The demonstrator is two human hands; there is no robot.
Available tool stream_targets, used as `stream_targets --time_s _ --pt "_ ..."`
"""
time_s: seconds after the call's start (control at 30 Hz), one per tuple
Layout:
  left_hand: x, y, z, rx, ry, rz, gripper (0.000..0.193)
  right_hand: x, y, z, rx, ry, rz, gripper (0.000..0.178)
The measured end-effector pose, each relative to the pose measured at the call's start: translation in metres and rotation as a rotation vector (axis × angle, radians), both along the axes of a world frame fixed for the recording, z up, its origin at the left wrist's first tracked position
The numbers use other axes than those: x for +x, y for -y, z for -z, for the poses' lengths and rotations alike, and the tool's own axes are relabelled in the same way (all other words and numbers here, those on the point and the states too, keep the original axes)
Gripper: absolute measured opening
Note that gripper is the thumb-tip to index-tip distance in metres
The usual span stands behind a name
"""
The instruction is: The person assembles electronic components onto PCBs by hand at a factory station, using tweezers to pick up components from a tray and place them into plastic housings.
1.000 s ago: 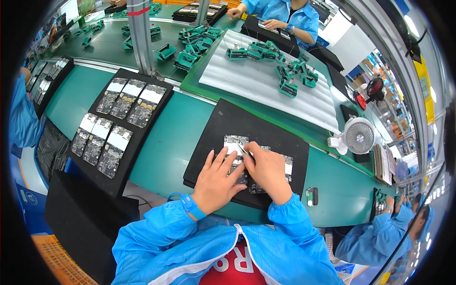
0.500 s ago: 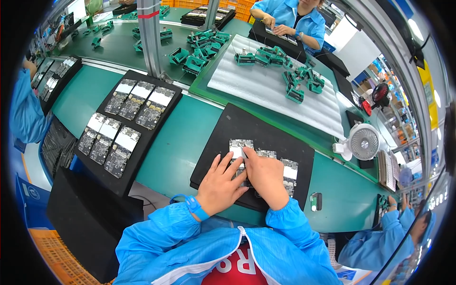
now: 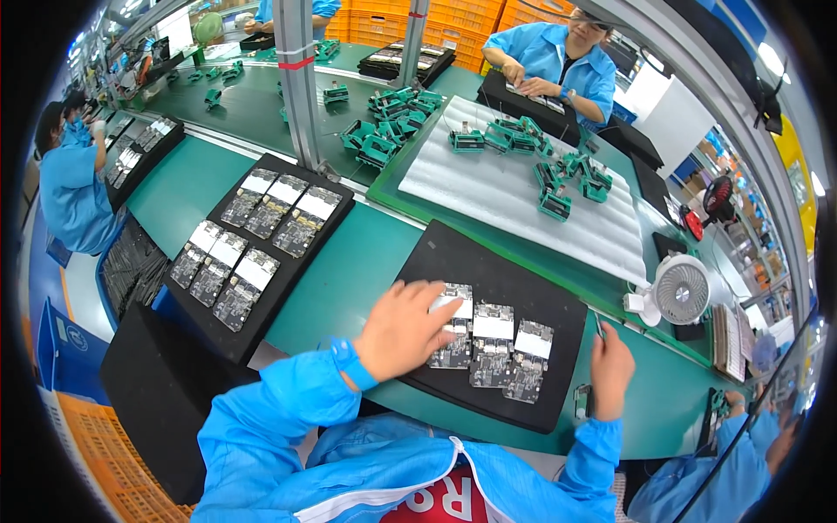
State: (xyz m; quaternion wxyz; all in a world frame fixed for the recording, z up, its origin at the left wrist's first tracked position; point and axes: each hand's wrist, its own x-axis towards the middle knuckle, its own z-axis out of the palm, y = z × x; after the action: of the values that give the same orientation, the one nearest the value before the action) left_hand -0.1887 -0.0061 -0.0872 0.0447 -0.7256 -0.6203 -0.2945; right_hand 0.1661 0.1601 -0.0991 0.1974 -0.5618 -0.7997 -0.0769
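Note:
Three dark circuit boards with white patches lie side by side on a black foam pad (image 3: pixel 471 257) in front of me. My left hand (image 3: pixel 403 329) is open, its fingers spread over the left circuit board (image 3: pixel 452 349) and partly covering it. The middle circuit board (image 3: pixel 492 359) and the right circuit board (image 3: pixel 526 375) lie uncovered. Right of the pad, my right hand (image 3: pixel 613 370) is closed, with a thin dark tip (image 3: pixel 599 326) showing at its fingers; its kind is too small to tell. A small green and black piece (image 3: pixel 581 401) rests on the table beside that hand.
Another black pad (image 3: pixel 336 205) with several boards lies to the left. Green plastic holders (image 3: pixel 510 135) stand on a white foam sheet (image 3: pixel 436 174) beyond a metal post (image 3: pixel 302 105). A white fan (image 3: pixel 680 289) stands at right. Co-workers sit across and at both sides.
My right hand has left the boards and moved right, past the pad's edge. My left hand stays at the left board, its fingers shifted. The whole view has tilted a little.

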Motion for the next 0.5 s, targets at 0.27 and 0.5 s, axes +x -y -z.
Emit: stream_targets --time_s 0.27,0.5 --pt "-0.125 -0.137 -0.024 0.015 -0.457 -0.472 0.035 0.048 -0.004 0.044 -0.058 -0.126 -0.089 0.042" --pt "-0.253 -0.212 0.005 -0.375 -0.447 -0.639 0.063 0.056 -0.011 0.054 -0.110 -0.214 -0.077 0.040"
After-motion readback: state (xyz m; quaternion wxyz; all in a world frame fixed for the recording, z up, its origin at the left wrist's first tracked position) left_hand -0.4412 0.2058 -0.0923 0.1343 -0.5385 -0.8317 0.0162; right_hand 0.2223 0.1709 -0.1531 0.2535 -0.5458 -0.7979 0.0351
